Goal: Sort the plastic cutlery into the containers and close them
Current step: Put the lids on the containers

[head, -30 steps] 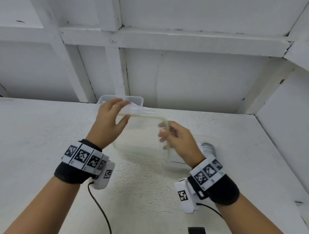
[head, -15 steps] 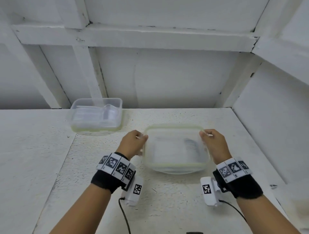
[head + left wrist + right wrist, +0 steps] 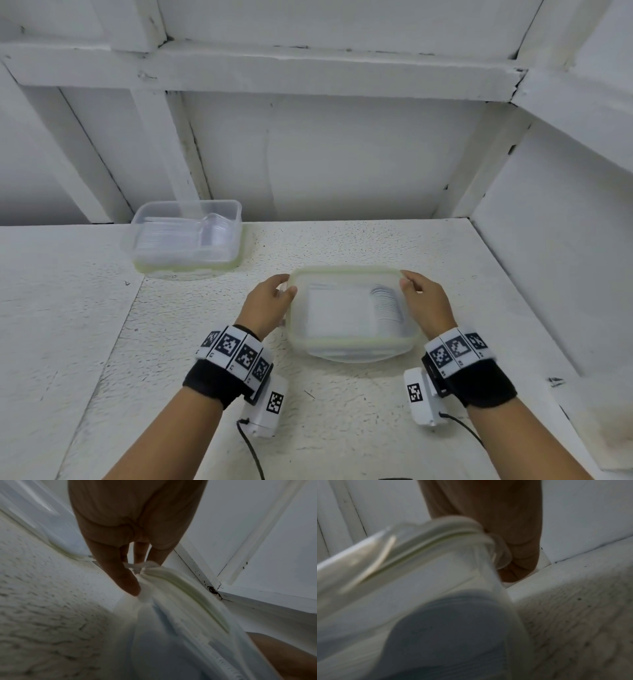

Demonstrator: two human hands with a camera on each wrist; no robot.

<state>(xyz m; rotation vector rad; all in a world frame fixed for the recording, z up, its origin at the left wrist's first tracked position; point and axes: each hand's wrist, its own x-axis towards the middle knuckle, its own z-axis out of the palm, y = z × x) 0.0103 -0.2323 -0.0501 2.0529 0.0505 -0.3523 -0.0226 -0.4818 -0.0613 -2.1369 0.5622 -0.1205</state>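
White, rough-textured shelf (image 3: 342,411) under white-painted beams fills my head view. Near the front sits a clear container (image 3: 352,346) with its green-edged lid (image 3: 346,274) laid on top; through the plastic I make out a stack of white cutlery (image 3: 385,303). My left hand (image 3: 267,305) grips the lid's far-left corner, thumb on top and fingers curled at the edge, while my right hand (image 3: 424,301) holds the far-right corner the same way. Well apart, toward the back left, a second container (image 3: 186,236) stands upside down on its own green-edged lid — more clear cutlery shows inside it.

From the left wrist camera I see the left hand (image 3: 130,534) from below, thumb and fingers pinching the lid (image 3: 188,588) at its corner tab, the shelf (image 3: 42,615) beside it.

From the right wrist camera — blurred and dim — the right hand (image 3: 513,540) wraps the corner of the lid (image 3: 436,536), fingers curled under the rim. The container wall (image 3: 419,581) fills the near frame, with the shelf (image 3: 582,615) to the side.
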